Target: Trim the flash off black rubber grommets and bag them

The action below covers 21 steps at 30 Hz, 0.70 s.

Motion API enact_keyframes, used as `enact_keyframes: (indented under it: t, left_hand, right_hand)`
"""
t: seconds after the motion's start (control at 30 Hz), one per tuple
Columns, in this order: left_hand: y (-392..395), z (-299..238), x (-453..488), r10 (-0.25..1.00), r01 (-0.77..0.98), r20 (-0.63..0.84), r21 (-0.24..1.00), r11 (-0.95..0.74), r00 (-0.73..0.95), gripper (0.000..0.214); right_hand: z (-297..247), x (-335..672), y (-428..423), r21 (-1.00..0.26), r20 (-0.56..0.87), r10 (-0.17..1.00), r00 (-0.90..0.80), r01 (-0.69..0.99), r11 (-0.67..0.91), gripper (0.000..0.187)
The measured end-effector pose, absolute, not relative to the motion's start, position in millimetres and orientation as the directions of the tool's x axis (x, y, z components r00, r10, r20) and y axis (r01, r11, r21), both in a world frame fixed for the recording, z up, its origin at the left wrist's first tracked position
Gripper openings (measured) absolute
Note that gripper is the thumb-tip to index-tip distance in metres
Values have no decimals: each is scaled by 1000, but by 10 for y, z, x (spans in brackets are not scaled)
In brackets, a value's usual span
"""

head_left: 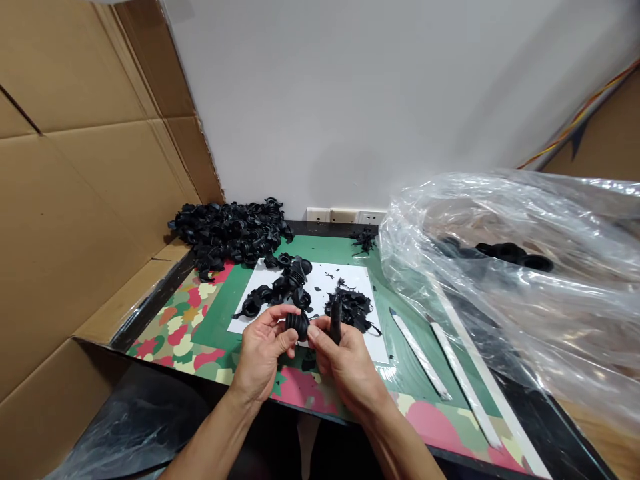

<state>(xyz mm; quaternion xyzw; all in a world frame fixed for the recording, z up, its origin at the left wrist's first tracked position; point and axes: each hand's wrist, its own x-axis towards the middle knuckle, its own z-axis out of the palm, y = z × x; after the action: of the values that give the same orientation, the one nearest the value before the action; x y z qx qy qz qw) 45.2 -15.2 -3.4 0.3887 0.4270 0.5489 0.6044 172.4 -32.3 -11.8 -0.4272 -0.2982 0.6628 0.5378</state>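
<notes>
My left hand (pixel 263 347) is closed on a black ribbed rubber bellows (pixel 298 325), held between thumb and fingers above the front of a white sheet (pixel 375 343). My right hand (pixel 346 357) is closed round a dark stick-like tool (pixel 336 321) that points up; its working end cannot be made out. The right thumb tip touches the bellows' right side. Behind the left hand, several black bellows (pixel 295 273) lie on the sheet. Past the right hand is a heap of thin black rubber scraps (pixel 357 307).
A large pile of black rubber parts (pixel 235 230) stands at the back left, beside a cardboard wall (pixel 100 180). Two white-wrapped sticks (pixel 420 357) lie on the green mat at right. A clear plastic bag (pixel 480 213) holding black parts fills the right side. Sockets (pixel 344 216) line the wall.
</notes>
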Motion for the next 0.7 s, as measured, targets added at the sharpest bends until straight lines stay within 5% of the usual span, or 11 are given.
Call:
enact_keyframes:
  t: [0.37, 0.7]
  left_hand:
    - [-128, -67, 457, 998, -352, -16, 936, -8, -63, 32]
    - [-116, -30, 441, 998, -242, 66, 969, -59, 21, 34]
  right_hand:
    - [-151, 1659, -289, -861, -221, 974, -45, -460, -217, 42]
    - [-145, 1677, -276, -912, -172, 985, 6, -380, -157, 42]
